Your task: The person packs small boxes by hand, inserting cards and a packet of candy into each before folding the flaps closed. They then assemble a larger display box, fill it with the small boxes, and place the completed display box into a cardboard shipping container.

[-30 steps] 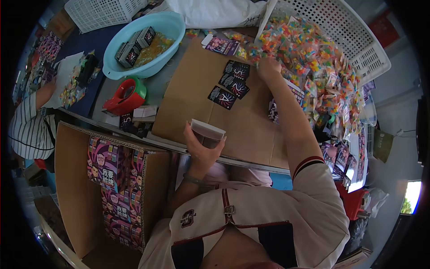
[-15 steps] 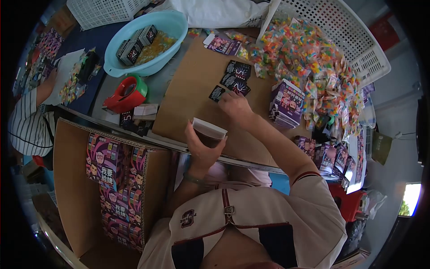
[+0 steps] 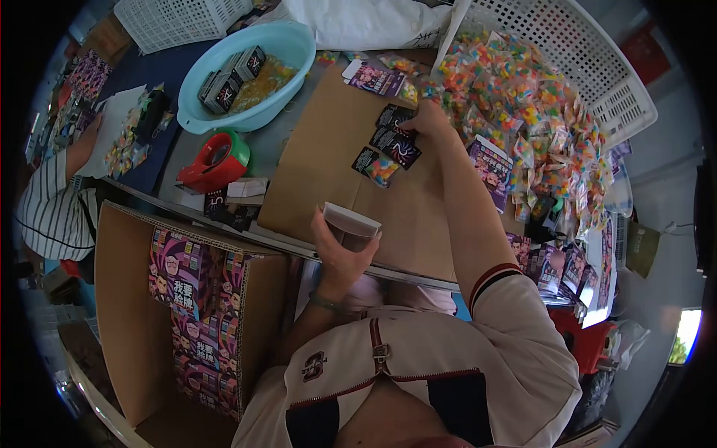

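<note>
My left hand (image 3: 343, 250) is closed around a small open box (image 3: 351, 221), its white inner flap raised, near the table's front edge. Farther up, my right hand (image 3: 431, 119) has its fingers bent together at the edge of the upper black card pack (image 3: 394, 118); anything between the fingertips is hidden. Just below is another black card pack (image 3: 396, 146). A clear packet of colourful candies (image 3: 383, 172) partly covers the lowest black card pack (image 3: 364, 160). A purple printed box (image 3: 375, 78) lies beyond them.
Candy packets (image 3: 515, 97) spill from a white basket (image 3: 575, 45) at right, beside purple boxes (image 3: 491, 170). A blue basin (image 3: 246, 112) and red-green tape dispenser (image 3: 216, 160) stand left. Below is a carton (image 3: 127, 299) of printed boxes. A striped-sleeved person (image 3: 56, 194) is far left.
My right hand has moved up and right from the lowest card pack to the upper one. A candy packet now shows on the lowest pack. My left hand still holds the box.
</note>
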The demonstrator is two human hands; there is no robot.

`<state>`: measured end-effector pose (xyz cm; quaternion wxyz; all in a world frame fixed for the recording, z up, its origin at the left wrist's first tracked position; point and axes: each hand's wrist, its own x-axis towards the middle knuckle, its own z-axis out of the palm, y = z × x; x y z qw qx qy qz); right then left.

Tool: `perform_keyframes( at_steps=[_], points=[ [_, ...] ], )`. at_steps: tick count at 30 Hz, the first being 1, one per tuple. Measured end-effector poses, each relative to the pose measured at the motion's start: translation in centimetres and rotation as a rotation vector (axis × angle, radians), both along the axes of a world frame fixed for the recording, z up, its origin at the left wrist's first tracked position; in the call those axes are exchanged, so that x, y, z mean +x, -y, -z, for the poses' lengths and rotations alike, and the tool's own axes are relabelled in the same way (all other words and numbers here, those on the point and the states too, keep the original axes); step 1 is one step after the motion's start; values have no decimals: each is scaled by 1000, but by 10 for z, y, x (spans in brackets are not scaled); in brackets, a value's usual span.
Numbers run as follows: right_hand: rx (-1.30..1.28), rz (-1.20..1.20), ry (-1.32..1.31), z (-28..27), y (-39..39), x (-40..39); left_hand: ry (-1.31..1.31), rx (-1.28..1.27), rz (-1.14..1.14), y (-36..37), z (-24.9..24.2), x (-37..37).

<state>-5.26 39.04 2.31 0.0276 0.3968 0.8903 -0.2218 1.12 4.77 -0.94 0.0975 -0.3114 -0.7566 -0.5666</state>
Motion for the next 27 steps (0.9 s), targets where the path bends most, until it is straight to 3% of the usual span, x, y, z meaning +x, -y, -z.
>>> perform_keyframes(
  at_steps=[7,12,18,21,23,25,27],
  points=[
    [-45,-86,-69,20,-25,1,40,-5,-3,1,1,1],
    [179,-63,-131,6,0,11,47,-2,6,1,2,0],
    [94,-206,-249,16,12,26,66,-23,4,1,2,0],
    [33,-309,-418,12,60,45,90,-21,-3,0,0,0],
    [-159,-250,-512,18,109,63,74,2,-16,-1,-2,-1],
    [197,-421,-796,41,150,81,3,40,-11,-2,-4,-1],
    [94,-437,-775,36,176,90,16,55,3,-2,-6,-2]
  ],
)
